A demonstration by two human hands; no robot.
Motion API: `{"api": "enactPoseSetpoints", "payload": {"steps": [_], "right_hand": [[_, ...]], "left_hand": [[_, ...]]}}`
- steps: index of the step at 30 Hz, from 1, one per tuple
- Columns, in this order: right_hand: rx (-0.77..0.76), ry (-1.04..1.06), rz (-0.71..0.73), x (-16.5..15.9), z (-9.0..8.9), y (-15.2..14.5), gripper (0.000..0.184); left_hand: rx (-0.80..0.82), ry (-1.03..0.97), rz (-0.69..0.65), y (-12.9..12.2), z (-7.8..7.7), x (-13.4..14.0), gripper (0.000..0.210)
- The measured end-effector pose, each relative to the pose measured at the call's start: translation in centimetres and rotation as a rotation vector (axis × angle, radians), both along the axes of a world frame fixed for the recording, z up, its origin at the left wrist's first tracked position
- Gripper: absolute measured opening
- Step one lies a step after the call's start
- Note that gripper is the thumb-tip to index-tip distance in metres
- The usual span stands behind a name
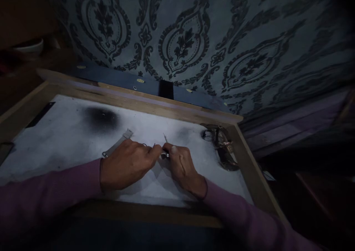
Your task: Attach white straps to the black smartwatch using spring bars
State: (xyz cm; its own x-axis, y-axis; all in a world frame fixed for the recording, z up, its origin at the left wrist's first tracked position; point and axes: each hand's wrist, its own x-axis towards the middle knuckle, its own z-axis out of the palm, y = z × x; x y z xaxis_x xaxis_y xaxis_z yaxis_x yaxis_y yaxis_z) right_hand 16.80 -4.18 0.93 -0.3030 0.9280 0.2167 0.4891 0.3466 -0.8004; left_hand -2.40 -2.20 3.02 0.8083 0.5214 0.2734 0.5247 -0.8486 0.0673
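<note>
My left hand is closed, with its thumb and index finger pinched together near the middle of the white-bottomed tray. What it pinches is mostly hidden. My right hand is closed round a thin metal tool, whose narrow tip sticks out above the fingers. The fingertips of both hands meet. Between them shows a small shiny, rounded piece, too small and dark to name. A grey watch strap lies on the tray behind my left hand, partly covered by it.
Sunglasses and other dark items lie at the tray's right end. A raised wooden rim surrounds the tray. Flat dark pieces rest at its left end. Beyond the back rim hangs patterned fabric. A pale bowl stands far left.
</note>
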Motion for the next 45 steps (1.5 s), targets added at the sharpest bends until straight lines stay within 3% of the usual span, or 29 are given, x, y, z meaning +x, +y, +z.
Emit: {"api": "enactPoseSetpoints", "payload": {"steps": [6,16,25,32,37,45], "right_hand": [[0.083,-0.035,0.020,0.0,0.0,0.0,0.050],[0.181,-0.118,0.033,0.3,0.0,-0.1,0.042],[0.227,-0.121,0.037,0.3,-0.2,-0.4,0.046],[0.221,-0.180,0.029,0.1,0.6,-0.6,0.043],[0.228,-0.213,0.037,0.1,0.3,-0.6,0.048],[0.309,-0.198,0.062,1.1,0.4,0.1,0.047]], "left_hand": [[0.126,0.072,-0.009,-0.2,0.4,0.1,0.022],[0.268,0.054,-0.042,-0.4,0.5,0.3,0.020],[0.382,0.068,-0.038,-0.8,0.1,0.7,0.025],[0.310,0.044,-0.069,-1.1,-0.1,0.6,0.020],[0.255,0.111,-0.095,-1.3,-0.5,0.8,0.020],[0.285,0.084,-0.048,-0.5,0.4,0.9,0.022]]}}
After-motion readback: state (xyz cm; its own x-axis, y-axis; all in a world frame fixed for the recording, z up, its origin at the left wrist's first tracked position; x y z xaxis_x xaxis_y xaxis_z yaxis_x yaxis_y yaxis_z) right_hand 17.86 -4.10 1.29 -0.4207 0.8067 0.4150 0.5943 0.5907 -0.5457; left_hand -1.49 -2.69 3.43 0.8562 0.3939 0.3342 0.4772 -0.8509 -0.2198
